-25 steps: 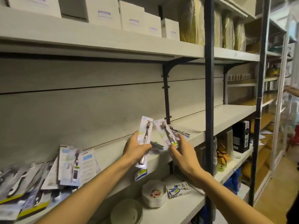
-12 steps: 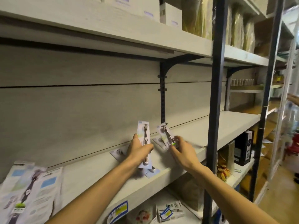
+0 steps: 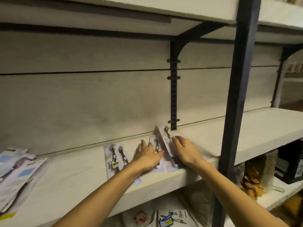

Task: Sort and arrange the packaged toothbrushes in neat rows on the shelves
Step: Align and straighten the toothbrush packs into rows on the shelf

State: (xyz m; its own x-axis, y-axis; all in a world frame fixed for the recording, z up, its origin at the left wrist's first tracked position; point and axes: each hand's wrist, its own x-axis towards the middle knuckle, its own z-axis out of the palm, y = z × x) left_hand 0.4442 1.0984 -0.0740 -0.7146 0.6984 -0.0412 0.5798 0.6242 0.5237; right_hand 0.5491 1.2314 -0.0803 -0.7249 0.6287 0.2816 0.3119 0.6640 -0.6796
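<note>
**Toothbrush packs laid down on the pale shelf**

Toothbrush packs of white card and clear plastic lie side by side on the pale wooden shelf (image 3: 73,174). Our left hand (image 3: 148,155) presses one flat pack (image 3: 156,145) with straight fingers. Our right hand (image 3: 184,149) pinches a tilted pack (image 3: 164,138) just beside it. Left of these rests a twin pack (image 3: 114,158); a loose heap of packs (image 3: 16,174) sits far left. A dark metal post (image 3: 237,79) stands at right.

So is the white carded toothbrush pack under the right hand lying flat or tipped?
Tipped: the toothbrush pack slants on edge under the right hand.
</note>
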